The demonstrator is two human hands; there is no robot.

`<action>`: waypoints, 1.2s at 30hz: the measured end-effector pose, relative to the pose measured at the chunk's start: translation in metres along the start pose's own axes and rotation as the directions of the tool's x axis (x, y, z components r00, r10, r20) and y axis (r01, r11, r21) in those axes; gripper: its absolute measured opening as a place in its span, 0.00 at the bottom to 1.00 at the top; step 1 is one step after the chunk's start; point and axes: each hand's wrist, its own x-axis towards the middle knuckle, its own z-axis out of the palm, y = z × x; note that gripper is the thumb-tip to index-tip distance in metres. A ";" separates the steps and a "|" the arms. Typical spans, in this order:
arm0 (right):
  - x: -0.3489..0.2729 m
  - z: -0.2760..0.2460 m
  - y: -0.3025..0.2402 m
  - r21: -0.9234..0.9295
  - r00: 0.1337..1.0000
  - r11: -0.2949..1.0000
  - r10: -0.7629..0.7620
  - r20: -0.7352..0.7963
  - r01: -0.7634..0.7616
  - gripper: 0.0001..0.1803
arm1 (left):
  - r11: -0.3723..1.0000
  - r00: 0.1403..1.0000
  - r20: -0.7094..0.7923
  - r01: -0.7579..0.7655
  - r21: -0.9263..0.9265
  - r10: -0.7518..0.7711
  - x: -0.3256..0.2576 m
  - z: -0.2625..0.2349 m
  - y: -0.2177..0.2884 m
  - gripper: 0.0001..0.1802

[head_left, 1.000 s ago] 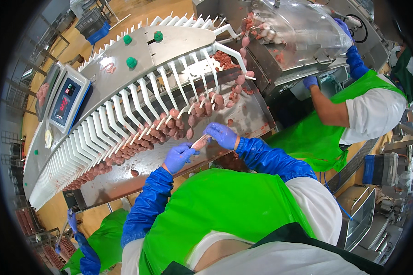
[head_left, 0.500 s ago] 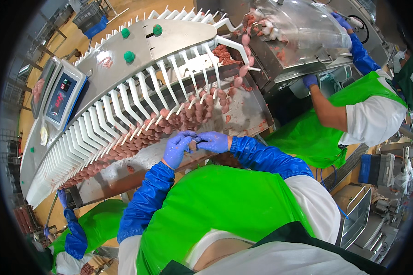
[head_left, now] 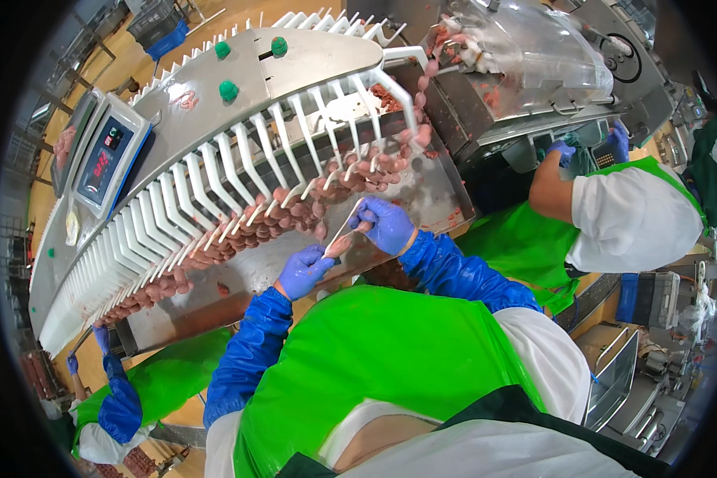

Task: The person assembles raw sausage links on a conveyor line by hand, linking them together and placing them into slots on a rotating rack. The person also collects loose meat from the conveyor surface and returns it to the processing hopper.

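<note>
A short pink sausage link (head_left: 339,245) hangs between my two purple-gloved hands, over the near edge of the metal table. My left hand (head_left: 303,272) is closed around the link's lower end. Higher and to the right, my right hand (head_left: 385,225) pinches a pale stretched strip of casing (head_left: 345,223), and another small bit of sausage shows under its fingers. Just beyond, strings of sausage links (head_left: 275,219) hang in loops from a row of white hooks (head_left: 239,179) on the curved rack.
A digital scale (head_left: 103,167) stands at left. The metal table (head_left: 422,191) carries meat scraps. At the upper right is a machine with a clear cover (head_left: 526,56), with one co-worker (head_left: 613,215) beside it. Another co-worker (head_left: 135,390) works at lower left.
My hands were together; now they are apart, the right one up and to the right, with the sausage and casing stretched between them. The right co-worker's raised arm has come down.
</note>
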 end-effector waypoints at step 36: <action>0.012 -0.106 0.042 -0.852 0.948 -0.523 0.268 -0.171 -0.005 0.16 | 0.986 0.992 0.124 -0.045 0.162 0.025 0.000 0.006 0.029 0.10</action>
